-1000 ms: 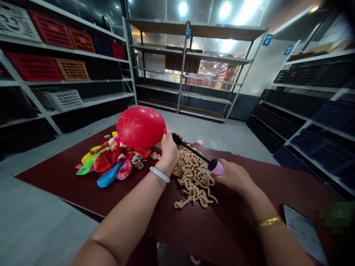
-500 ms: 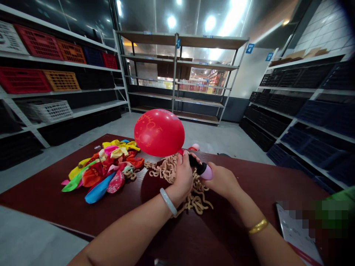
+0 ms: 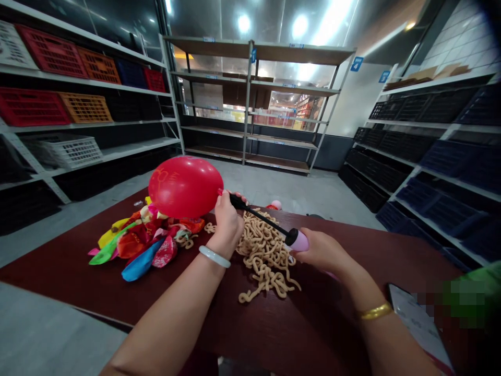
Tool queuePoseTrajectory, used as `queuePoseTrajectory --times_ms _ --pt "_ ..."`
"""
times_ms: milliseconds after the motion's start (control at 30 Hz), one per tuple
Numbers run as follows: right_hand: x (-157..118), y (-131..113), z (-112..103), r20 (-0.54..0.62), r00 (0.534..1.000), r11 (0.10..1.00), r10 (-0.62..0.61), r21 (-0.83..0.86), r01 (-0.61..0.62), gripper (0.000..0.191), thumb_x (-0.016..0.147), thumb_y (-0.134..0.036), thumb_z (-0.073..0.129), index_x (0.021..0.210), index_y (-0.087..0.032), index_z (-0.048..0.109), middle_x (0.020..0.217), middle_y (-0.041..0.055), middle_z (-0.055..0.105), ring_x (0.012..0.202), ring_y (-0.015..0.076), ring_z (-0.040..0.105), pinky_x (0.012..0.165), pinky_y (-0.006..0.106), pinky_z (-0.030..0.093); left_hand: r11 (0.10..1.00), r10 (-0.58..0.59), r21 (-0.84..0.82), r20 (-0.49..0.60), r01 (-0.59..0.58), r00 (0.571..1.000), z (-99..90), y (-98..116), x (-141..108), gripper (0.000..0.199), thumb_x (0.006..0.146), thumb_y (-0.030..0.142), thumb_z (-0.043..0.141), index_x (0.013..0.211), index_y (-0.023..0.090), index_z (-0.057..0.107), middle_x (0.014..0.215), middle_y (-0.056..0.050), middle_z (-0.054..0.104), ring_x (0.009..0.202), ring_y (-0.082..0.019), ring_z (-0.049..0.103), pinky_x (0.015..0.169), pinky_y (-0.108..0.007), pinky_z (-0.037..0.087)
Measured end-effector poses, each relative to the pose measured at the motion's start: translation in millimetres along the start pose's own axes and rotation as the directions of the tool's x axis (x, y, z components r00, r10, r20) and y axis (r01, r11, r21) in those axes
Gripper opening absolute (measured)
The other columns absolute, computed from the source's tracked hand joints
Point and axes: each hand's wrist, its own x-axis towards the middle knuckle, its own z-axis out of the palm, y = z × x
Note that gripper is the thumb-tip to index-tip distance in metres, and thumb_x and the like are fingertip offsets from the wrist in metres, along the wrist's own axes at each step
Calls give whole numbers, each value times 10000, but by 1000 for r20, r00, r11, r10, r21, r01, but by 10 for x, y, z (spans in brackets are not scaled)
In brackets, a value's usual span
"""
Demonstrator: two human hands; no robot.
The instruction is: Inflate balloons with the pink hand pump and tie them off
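Note:
An inflated red balloon is on the nozzle end of a hand pump. My left hand is closed around the balloon's neck and the pump's black tip. With my right hand I grip the pump's lilac body, and the black rod stands drawn out between the two hands. Below them lies a heap of tan curly strands on the dark red table. Left of my left hand, a pile of limp coloured balloons rests under the red one.
A phone-like flat device lies at the table's right, beside a blurred green patch. Shelves with crates stand on the left, a metal rack at the back, and shelves of dark crates on the right.
My left hand and the red balloon have moved left. My right hand has shifted slightly right, so the pump's rod is now drawn out and more of the tan heap shows.

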Motion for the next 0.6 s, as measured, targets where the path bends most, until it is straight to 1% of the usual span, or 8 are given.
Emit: queuePoseTrajectory --times_ms 100,200,367,400,467,533,600 --pt "-11 3 2 -33 999 999 -26 -35 25 356 699 -506 664 944 -251 623 854 26 707 735 207 630 568 269 321 1000 -11 -10 42 11 999 37 -98 -126 167 824 288 586 809 211 439 664 22 530 552 -125 553 540 -245 439" --pt "-3 -18 17 -53 998 998 -28 -58 25 383 704 -526 661 967 -251 619 863 32 708 751 218 638 568 272 326 999 -41 -3 91 42 995 66 -256 -300 168 838 295 594 831 207 451 686 17 549 588 -119 567 602 -251 466" --pt "-10 -125 33 -68 998 997 -4 -74 -1 433 737 -572 634 1006 -234 613 887 56 710 773 246 654 582 290 373 990 -134 51 154 128 979 113 -491 -652 155 868 295 582 831 200 466 695 8 564 609 -121 569 649 -269 483" --pt "-18 -154 38 -76 997 998 -9 -65 4 463 744 -563 636 1061 -228 600 908 62 711 797 255 660 603 298 395 987 -158 61 168 150 973 120 -518 -709 153 871 300 581 832 199 474 703 4 568 614 -123 569 652 -273 485" --pt "-36 -210 49 -117 991 998 -64 -35 61 562 761 -508 650 1229 -224 526 1045 79 701 897 268 662 681 314 439 982 -184 75 186 172 965 120 -550 -780 147 878 304 574 823 198 488 711 -1 572 623 -127 570 663 -281 490" --pt "-52 -255 60 -166 977 991 -136 -24 134 674 791 -447 645 1382 -238 399 1226 95 638 1007 268 641 772 330 457 983 -178 85 180 165 967 102 -562 -784 140 880 301 567 810 199 502 710 -6 578 637 -134 579 690 -292 497" --pt "-60 -281 66 -179 969 985 -171 -60 163 706 835 -431 609 1455 -264 315 1308 104 584 1035 267 630 811 343 460 984 -157 103 148 143 976 69 -566 -743 132 877 297 569 803 196 524 724 -15 592 665 -139 593 721 -297 500"
